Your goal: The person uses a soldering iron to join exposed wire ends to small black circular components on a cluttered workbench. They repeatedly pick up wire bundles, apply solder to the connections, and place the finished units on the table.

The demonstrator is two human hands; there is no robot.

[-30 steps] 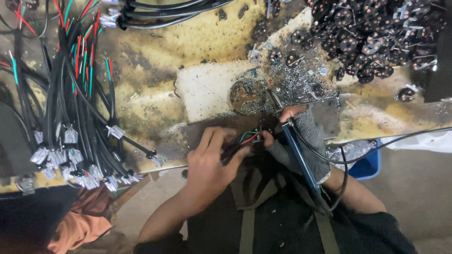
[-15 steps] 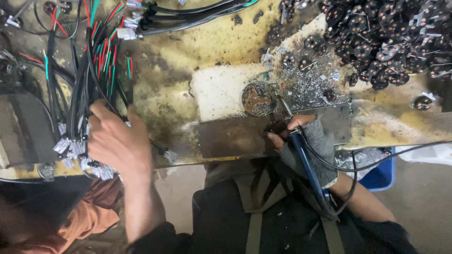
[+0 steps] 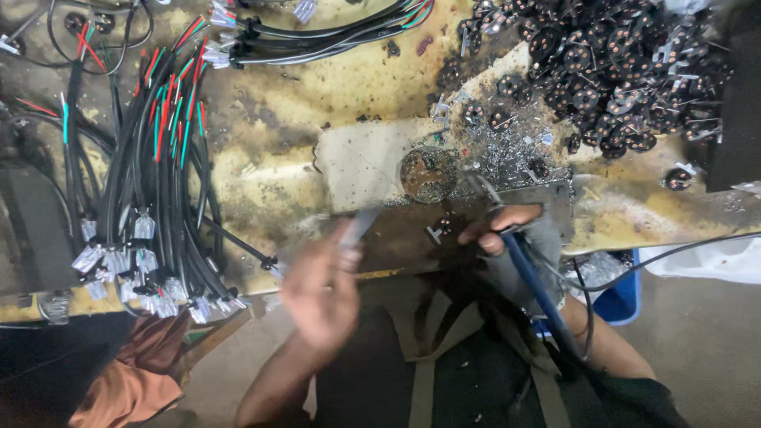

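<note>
My left hand point(image 3: 321, 289) is blurred by motion at the bench's front edge, its fingers pinched around a small pale grey piece point(image 3: 361, 226). My right hand point(image 3: 507, 234), in a grey fingerless glove, grips a blue-handled soldering iron point(image 3: 535, 285) whose tip points up toward a round, solder-crusted pad point(image 3: 428, 174). The iron's black cord point(image 3: 666, 257) trails off to the right. A bundle of black cables point(image 3: 151, 214) with coloured wires and clear connectors lies to the left, with one black cable point(image 3: 238, 242) reaching toward my left hand.
A heap of small black round parts point(image 3: 610, 71) fills the back right. Metal scraps point(image 3: 507, 150) litter the stained yellow bench point(image 3: 357, 87). More cables point(image 3: 317, 32) lie at the back. A blue bin point(image 3: 618, 293) sits below the bench edge, and orange cloth point(image 3: 127, 380) is at lower left.
My left hand left the cable bundle on the left and swung back toward the centre with a pale piece in its fingers. My right hand stayed put with the soldering iron.
</note>
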